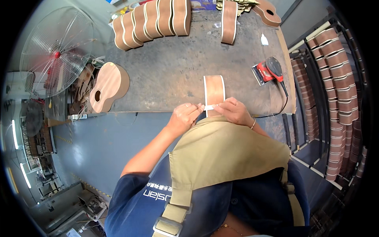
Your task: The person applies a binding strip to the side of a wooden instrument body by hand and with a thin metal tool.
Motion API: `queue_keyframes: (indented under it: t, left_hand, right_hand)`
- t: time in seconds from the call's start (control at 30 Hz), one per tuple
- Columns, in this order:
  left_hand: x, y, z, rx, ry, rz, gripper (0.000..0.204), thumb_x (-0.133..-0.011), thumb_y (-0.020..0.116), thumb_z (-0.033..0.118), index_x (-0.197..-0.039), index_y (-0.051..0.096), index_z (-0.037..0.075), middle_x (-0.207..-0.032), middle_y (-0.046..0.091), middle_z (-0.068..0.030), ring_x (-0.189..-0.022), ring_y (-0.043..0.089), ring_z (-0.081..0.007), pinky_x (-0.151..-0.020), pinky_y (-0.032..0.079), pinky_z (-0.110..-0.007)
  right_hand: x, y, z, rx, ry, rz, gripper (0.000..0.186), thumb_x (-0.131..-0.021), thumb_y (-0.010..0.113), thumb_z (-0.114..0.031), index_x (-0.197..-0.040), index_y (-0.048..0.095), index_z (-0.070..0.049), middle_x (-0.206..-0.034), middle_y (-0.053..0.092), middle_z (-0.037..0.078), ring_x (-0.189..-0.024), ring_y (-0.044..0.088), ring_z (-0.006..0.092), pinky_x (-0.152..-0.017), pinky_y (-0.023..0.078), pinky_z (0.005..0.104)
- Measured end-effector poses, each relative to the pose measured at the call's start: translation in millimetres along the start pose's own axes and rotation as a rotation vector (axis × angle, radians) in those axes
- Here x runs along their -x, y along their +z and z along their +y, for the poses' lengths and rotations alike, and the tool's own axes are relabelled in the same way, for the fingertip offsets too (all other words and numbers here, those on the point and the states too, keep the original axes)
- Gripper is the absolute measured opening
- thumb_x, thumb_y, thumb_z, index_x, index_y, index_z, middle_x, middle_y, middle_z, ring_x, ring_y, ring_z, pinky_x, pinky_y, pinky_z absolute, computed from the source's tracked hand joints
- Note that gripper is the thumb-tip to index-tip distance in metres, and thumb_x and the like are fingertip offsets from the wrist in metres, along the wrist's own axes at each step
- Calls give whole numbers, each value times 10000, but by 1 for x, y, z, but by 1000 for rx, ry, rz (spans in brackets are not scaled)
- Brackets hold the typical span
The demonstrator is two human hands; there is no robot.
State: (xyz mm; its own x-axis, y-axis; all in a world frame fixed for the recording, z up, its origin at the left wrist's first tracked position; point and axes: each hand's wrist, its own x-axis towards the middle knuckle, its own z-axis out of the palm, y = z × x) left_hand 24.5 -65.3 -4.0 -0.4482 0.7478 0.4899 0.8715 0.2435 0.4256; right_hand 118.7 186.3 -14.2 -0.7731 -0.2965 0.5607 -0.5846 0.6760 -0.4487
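A ukulele body with brown wooden sides and white edging stands edge-on at the table's near edge, close to my apron. Across its side lies a short white strip. My left hand pinches the strip's left end between closed fingertips, beside the body's left edging. Fingers bent, my right hand pinches the other end and rests against the body's right edging. The lower part of the body is hidden by the apron.
On the dark table stand a row of ukulele bodies, a single body and a pale one at left. A corded red sander and white bottle lie right. A fan stands left; racks hold bodies.
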Motion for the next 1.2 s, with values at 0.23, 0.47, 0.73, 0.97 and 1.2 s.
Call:
queue_keyframes:
  t: [0.23,0.47,0.73,0.97,1.2]
  left_hand:
    - [-42,-20,1,77,-119,-60,56,-882,778,73,-888,725,57,-755,618,-121,-696,629,-350,-607,493,-446]
    - [-131,28,-80,220,-352,-133,53,-890,760,71,-921,744,30,-831,638,-178,-763,648,-364,-682,519,-446]
    - [-76,7,-31,103,-8,-123,146,-823,728,-10,-962,729,36,-873,621,-149,-825,598,-352,-742,502,-439]
    - [-109,15,-34,12,-72,-17,164,-819,730,-22,-971,748,37,-862,607,-162,-805,584,-376,-723,491,-453]
    - [-116,22,-57,118,-162,-79,103,-834,729,-10,-925,722,38,-845,619,-143,-837,592,-387,-752,503,-460]
  right_hand:
    - [-36,-22,2,95,140,150,206,-851,695,-31,-1048,756,-32,-965,708,114,-897,683,326,-757,563,421]
    - [-76,-19,83,-148,628,73,116,-928,708,-69,-994,792,-24,-933,741,184,-873,700,396,-785,563,446]
    - [-23,-24,19,-6,347,43,291,-918,619,-89,-1165,769,-120,-991,694,115,-909,666,328,-790,562,435]
    - [-42,-21,55,-8,366,206,303,-922,613,-61,-1164,788,-104,-1019,727,134,-937,693,333,-813,574,412]
    - [-46,-24,75,-54,320,91,350,-889,635,34,-1184,786,-79,-927,694,153,-764,652,340,-712,540,390]
